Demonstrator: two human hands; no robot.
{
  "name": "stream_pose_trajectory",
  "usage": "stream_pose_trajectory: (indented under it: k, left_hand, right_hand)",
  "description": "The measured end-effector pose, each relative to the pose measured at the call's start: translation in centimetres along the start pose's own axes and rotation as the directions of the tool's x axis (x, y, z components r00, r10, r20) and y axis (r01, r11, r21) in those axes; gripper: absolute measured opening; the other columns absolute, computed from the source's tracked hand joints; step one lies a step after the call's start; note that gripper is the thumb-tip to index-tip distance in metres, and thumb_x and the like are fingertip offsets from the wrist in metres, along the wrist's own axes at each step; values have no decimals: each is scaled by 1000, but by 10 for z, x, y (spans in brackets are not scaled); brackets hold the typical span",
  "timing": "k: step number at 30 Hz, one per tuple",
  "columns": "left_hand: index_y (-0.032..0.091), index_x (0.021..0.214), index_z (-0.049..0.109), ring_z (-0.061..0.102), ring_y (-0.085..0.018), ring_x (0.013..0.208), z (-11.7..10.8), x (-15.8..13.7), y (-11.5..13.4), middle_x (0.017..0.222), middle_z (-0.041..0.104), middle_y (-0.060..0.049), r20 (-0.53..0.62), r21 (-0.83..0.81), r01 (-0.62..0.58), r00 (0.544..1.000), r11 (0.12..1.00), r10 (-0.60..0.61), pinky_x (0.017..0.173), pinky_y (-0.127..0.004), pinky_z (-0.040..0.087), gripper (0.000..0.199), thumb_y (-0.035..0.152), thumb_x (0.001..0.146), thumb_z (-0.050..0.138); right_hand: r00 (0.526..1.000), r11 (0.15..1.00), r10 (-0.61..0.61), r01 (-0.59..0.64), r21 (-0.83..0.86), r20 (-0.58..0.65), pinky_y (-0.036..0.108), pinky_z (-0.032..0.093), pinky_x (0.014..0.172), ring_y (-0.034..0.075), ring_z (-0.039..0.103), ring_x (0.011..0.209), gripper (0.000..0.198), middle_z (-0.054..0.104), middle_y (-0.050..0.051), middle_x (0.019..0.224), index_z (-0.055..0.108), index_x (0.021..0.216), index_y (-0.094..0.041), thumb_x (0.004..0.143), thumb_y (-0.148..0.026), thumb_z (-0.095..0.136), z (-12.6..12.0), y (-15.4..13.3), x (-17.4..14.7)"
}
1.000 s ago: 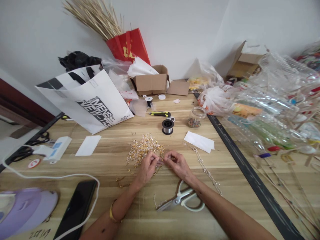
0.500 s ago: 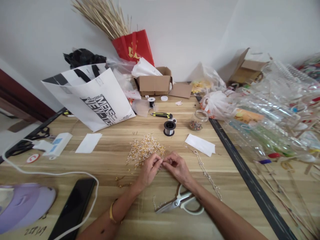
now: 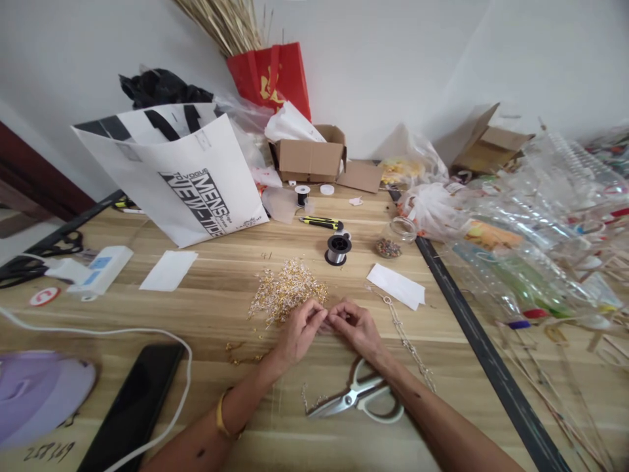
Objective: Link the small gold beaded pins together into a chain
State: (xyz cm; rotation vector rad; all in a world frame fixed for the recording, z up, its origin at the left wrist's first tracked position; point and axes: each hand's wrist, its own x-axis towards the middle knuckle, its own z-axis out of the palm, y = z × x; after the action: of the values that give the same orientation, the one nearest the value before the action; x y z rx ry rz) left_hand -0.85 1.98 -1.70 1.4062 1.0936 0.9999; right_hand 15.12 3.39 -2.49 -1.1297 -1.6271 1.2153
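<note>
My left hand (image 3: 303,330) and my right hand (image 3: 357,329) meet fingertip to fingertip, both in a pinch. Whatever lies between the fingers is too small to make out. Just behind my left hand spreads a loose pile of gold and clear beads (image 3: 285,288). White-handled scissors (image 3: 351,396) lie beneath my right wrist, blades pointing left. A short bit of chain (image 3: 304,398) sits by the blade tips. To the right of my right forearm runs a beaded chain (image 3: 405,341) with a ring at its far end. A gold chain piece (image 3: 243,354) lies left of my left wrist.
Beyond the beads stand a wire spool (image 3: 338,250), a cutter knife (image 3: 321,223) and a glass jar (image 3: 396,237) of beads. A white bag (image 3: 181,177) stands back left. Plastic bottles (image 3: 531,262) crowd the right side. A phone (image 3: 132,406) and white cable (image 3: 189,373) lie front left.
The camera view has shifted slightly. Both hands stay together in much the same pinch beside the beads, and the things on the table have not visibly moved.
</note>
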Motion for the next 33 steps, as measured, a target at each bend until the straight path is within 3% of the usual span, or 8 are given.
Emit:
stream_pose_trajectory:
  k: [5,9,17,21,24,27,31,33]
  left_hand:
    - [16,82,50,62,-15,63,2,1,3,70,61,-1,38,-142,72,997,987,-67,57,-25,51,18,33,83,53]
    - [15,85,51,62,-14,64,6,3,3,73,65,-2,86,-199,135,989,971,-120,61,-26,50,21,20,71,65]
    - [12,69,62,57,-13,60,2,3,-4,66,64,-3,93,100,70,992,993,-80,57,-23,45,5,17,70,60]
    - [12,77,66,54,-11,53,-10,3,-2,68,68,-4,189,185,99,973,978,-134,48,-20,40,16,25,75,57]
    - [11,84,66,45,-7,41,-19,5,0,68,69,-6,269,168,155,943,974,-197,40,-18,35,30,37,80,53]
    - [10,84,65,47,-8,40,-25,6,4,68,69,-8,313,139,180,925,974,-215,40,-18,36,41,46,83,46]
    - [10,87,66,50,-8,42,-30,3,13,72,70,-7,345,233,122,917,965,-200,43,-19,37,40,44,85,43]
    - [12,76,68,49,-9,42,-32,1,21,63,67,-3,331,321,58,928,945,-169,46,-20,37,37,41,85,46]
  right_hand:
    - [989,956,122,-138,259,78,22,32,50,9,41,51,29,47,-4,56,54,70,-16,76,-44,62,-3,-1,1]
    - [985,936,149,-168,309,83,21,34,49,10,44,49,31,50,-4,55,54,71,-17,74,-46,63,-4,-3,1]
    - [985,948,169,-171,268,31,19,32,42,8,42,41,31,48,-6,49,52,71,-17,74,-47,61,-3,-4,2]
    - [986,947,167,-157,280,-12,18,32,38,7,39,38,31,43,-8,47,52,72,-17,74,-47,60,-4,-1,3]
    - [984,944,173,-154,291,-42,18,32,36,7,37,36,32,40,-8,47,52,73,-17,74,-48,61,-5,-1,3]
    - [980,942,182,-151,300,-77,18,32,35,6,35,35,32,37,-9,45,52,74,-18,74,-49,61,-6,0,4]
    - [967,943,183,-122,308,-178,18,29,32,6,32,33,33,34,-10,43,51,74,-18,74,-50,61,-8,5,6]
    - [963,948,182,-118,296,-198,18,26,31,6,30,33,33,34,-10,42,52,74,-18,73,-50,61,-9,8,7]
